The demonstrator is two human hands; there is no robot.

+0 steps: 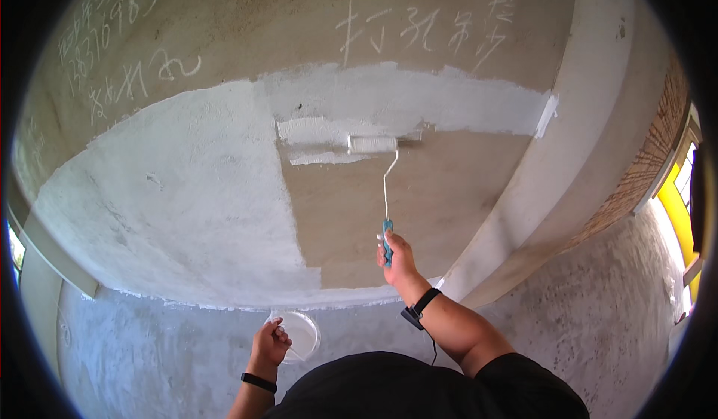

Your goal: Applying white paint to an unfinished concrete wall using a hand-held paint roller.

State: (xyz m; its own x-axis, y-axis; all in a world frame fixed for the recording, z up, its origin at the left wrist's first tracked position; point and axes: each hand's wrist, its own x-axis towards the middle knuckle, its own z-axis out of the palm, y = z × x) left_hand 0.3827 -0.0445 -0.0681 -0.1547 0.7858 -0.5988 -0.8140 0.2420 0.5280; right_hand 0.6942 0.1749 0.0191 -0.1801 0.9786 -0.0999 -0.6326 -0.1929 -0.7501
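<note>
My right hand (399,257) is wrapped around the blue grip of a paint roller (372,143). Its white-coated sleeve rests against the bare grey-brown plaster wall (404,211), just under a band of white paint (359,91). Fresh white streaks lie to the left of the sleeve and above it. Low in the view, my left hand (271,342) is closed on what looks like the handle of a white bucket (317,335). Pale paint shows inside the bucket, whose left side is partly hidden by my fingers.
White paint (179,194) covers the wall's left part. A pale column (538,177) borders the wall on the right. Chalk writing (418,29) marks the bare plaster above. Below lies a grey, stained floor (168,351). A bright opening with a yellow frame (676,194) is at far right.
</note>
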